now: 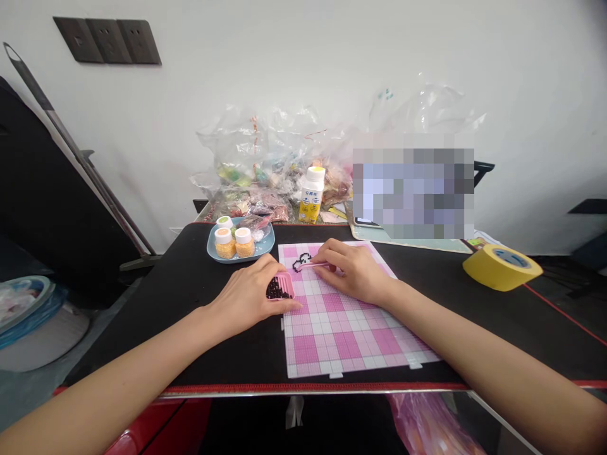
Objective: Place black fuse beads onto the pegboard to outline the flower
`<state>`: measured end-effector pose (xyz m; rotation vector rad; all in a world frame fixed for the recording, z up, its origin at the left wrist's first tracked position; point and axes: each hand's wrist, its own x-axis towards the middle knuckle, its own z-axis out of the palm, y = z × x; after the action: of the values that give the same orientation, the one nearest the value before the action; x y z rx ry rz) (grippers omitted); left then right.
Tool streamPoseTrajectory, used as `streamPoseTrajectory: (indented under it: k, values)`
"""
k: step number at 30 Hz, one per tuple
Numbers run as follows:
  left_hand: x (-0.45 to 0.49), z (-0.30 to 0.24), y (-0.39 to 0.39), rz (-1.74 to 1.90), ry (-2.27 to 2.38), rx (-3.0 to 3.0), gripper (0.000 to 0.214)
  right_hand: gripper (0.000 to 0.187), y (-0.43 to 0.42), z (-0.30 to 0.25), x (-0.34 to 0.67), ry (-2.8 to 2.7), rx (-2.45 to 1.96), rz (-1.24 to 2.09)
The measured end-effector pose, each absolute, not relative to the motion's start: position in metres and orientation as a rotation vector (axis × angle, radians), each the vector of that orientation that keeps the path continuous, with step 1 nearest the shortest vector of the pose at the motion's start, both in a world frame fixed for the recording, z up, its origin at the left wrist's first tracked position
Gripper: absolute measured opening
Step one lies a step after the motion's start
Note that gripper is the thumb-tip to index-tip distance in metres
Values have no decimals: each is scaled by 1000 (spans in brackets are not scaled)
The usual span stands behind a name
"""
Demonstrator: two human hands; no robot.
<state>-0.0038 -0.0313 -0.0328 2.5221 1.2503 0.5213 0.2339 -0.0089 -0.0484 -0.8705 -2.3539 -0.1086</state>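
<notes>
My left hand (256,292) is closed round a small pink ridged tray (286,284) that holds many black beads (276,289). It rests at the left edge of a pink and white checked pegboard (327,341). Toward the board's upper left, black beads form a curved outline (302,260). My right hand (348,268) lies over the board and pinches a thin pink tool that looks like tweezers (310,264). The tool's tip points left at the bead outline; whether it grips a bead is too small to tell.
A blue plate (213,254) with several white-capped bead jars (245,242) stands at the back left. Behind are a yellow and white bottle (312,196) and plastic bags (265,151). A yellow tape roll (502,268) lies right. A bin (45,328) stands on the floor left.
</notes>
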Motion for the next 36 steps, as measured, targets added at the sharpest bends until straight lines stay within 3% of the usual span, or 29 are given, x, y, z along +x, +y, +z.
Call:
streamPoseTrajectory:
  k: [6,14,36]
  values:
    - [-4,-32,-31,518,1249,2518,49,17,-9,-48,234,-2349,-849,-60]
    - [-4,-32,-32,574,1232,2525,56,17,-15,-46,226,-2302,-622,241]
    - [-4,-38,-31,647,1194,2574,56,19,-17,-49,221,-2375,-581,286]
